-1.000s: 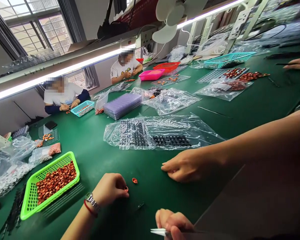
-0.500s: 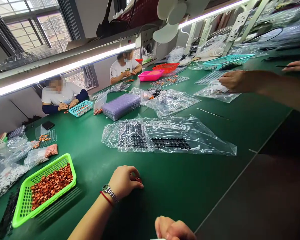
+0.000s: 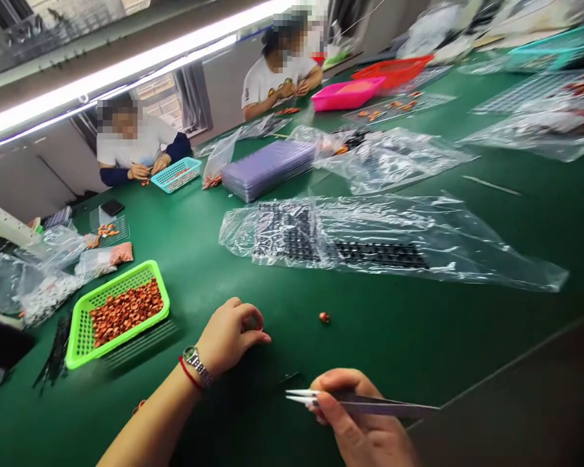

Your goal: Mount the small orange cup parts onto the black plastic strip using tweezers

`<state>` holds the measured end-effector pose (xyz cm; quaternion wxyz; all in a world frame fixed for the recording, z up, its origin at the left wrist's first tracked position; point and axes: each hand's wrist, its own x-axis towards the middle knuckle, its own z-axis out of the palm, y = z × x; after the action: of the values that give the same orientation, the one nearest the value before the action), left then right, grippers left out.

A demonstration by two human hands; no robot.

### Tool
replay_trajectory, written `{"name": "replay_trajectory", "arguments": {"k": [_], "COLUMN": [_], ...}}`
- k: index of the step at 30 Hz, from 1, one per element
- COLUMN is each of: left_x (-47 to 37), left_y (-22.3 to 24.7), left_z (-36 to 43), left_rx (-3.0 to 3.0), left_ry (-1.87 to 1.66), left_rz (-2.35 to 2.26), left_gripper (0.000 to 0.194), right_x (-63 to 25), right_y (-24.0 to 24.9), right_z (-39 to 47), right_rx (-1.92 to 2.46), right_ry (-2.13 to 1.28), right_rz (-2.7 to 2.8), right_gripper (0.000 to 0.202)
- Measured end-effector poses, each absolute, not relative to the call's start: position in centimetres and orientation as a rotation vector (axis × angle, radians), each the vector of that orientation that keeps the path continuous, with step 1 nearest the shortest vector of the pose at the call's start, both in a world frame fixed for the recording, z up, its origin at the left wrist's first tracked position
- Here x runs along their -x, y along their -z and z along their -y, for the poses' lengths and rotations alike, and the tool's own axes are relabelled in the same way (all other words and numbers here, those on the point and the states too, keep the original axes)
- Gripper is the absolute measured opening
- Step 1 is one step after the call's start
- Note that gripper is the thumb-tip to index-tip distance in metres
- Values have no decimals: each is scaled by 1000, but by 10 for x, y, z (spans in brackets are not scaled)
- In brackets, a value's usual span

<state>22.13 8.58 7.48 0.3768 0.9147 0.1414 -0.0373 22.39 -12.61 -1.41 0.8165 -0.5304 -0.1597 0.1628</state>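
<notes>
My right hand point(image 3: 357, 415), low at the centre, is closed round a pair of tweezers point(image 3: 365, 406). Their two pale tips point left and stand slightly apart. To its left, my left hand point(image 3: 231, 334) is low over the green table with its fingers curled in. What those fingers hold, if anything, is hidden; only a small reddish spot shows by the fingertips. A small orange-brown cap-like piece point(image 3: 324, 317) lies on the table to the right of my left hand. Between my hands is a thin dark sliver point(image 3: 289, 377).
A green basket point(image 3: 158, 267) of orange-brown pieces stands left. Ahead lies a clear plastic bag point(image 3: 477, 253) with black parts, and behind it a stack of purple trays point(image 3: 267, 170). Two people sit across the table point(image 3: 185, 240). Several reddish rings point(image 3: 139, 407) lie near my left forearm.
My right hand has risen into view with the tweezers. An orange-brown piece now shows on the table, apart from my left hand. The view has shifted; a co-worker's arm at right is gone.
</notes>
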Motion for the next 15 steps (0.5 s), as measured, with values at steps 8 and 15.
{"name": "replay_trajectory", "arguments": {"k": [8,15], "left_x": [-73,-30], "left_y": [-73,-12], "left_z": [-71,-24], "left_rx": [-2334,-2749], "left_ry": [-218,-712], "left_rz": [-558,-225], "left_gripper": [10,29], "right_x": [-220,-203], "right_y": [-13,-26], "right_z": [106,68], "right_rx": [1557,1559], "right_ry": [-347,-299], "right_rz": [771,986], "right_gripper": [13,24]}}
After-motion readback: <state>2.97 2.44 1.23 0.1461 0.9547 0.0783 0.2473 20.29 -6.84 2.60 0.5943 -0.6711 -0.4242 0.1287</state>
